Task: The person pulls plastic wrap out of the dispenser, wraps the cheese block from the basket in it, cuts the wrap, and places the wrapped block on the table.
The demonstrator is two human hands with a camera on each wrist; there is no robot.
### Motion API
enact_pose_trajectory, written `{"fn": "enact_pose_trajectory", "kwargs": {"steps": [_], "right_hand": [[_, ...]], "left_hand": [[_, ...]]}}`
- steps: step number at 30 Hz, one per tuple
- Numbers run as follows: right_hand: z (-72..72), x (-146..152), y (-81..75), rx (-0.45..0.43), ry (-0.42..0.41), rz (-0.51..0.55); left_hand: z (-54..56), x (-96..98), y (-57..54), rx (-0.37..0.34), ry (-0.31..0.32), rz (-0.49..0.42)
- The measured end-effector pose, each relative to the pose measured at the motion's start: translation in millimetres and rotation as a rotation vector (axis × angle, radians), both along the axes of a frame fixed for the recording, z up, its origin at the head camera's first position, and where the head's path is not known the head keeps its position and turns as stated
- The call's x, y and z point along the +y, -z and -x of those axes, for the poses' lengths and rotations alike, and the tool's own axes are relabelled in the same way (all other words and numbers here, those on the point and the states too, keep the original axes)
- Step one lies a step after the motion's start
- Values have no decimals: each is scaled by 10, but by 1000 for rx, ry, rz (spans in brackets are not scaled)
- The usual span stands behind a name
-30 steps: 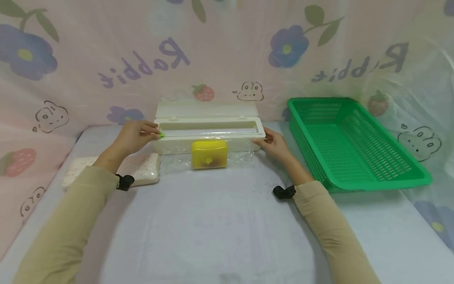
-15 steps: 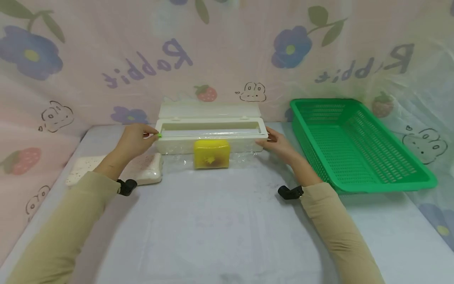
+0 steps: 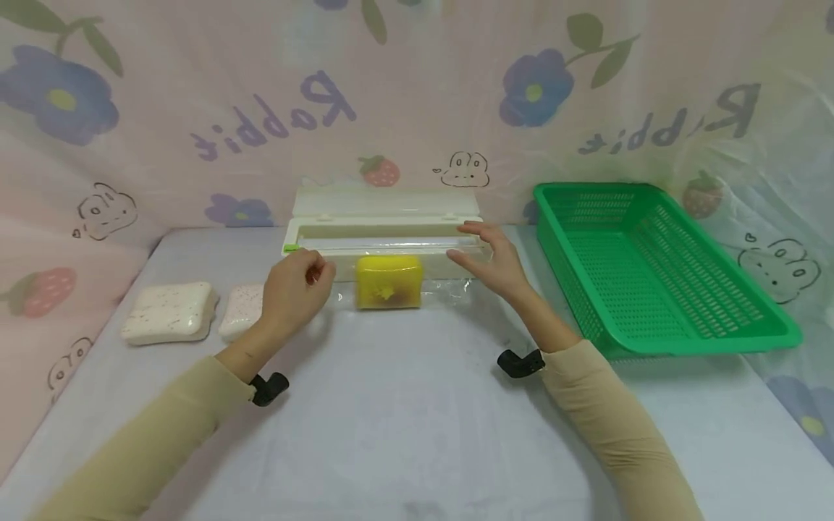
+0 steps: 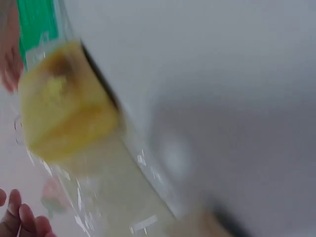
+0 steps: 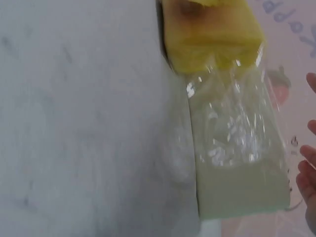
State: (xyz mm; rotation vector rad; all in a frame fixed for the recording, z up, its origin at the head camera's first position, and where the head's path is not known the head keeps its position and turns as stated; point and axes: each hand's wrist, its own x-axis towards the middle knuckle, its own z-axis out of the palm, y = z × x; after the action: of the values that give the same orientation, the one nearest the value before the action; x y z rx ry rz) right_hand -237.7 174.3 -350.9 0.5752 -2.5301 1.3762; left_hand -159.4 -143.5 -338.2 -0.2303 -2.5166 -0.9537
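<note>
A white cling film dispenser (image 3: 391, 230) stands at the back with its lid (image 3: 387, 201) raised and a roll inside. Its green cutter slider (image 3: 290, 248) sits at the left end. Clear cling film (image 5: 232, 133) hangs over the dispenser's front and around a yellow block (image 3: 389, 282) with a brownish patch, which stands upright before it. My left hand (image 3: 291, 289), fingers loosely bent and holding nothing, hovers before the dispenser's left front. Over the right end, my right hand (image 3: 495, 264) has thumb and fingers spread apart, with nothing between them.
Two speckled white blocks lie on the table at left, one whole in view (image 3: 168, 312), the other (image 3: 241, 311) partly behind my left forearm. A green slotted basket (image 3: 651, 340) stands at right. Patterned sheeting (image 3: 417, 94) hangs behind the dispenser.
My left hand has let go of the green slider and come right and toward me, uncovering the white blocks. My right hand has left the dispenser's right end, moved slightly left and spread its fingers.
</note>
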Motion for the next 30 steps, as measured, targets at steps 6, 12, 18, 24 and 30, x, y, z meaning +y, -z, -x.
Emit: {"fn": "enact_pose_trajectory", "kwargs": {"steps": [6, 12, 18, 24, 30], "right_hand": [[-30, -245, -27, 20, -68, -108], [-27, -412, -21, 48, -132, -194], [-51, -595, -24, 63, -185, -356], [-77, -725, -17, 101, -192, -442], [-91, -777, 41, 154, -188, -452]], "left_hand": [[-102, 153, 61, -203, 37, -26], [-158, 240, 133, -424, 73, -64], [-163, 387, 246, -707, 30, -194], [-125, 468, 313, -842, -33, -483], [-101, 525, 330, -887, -55, -669]]}}
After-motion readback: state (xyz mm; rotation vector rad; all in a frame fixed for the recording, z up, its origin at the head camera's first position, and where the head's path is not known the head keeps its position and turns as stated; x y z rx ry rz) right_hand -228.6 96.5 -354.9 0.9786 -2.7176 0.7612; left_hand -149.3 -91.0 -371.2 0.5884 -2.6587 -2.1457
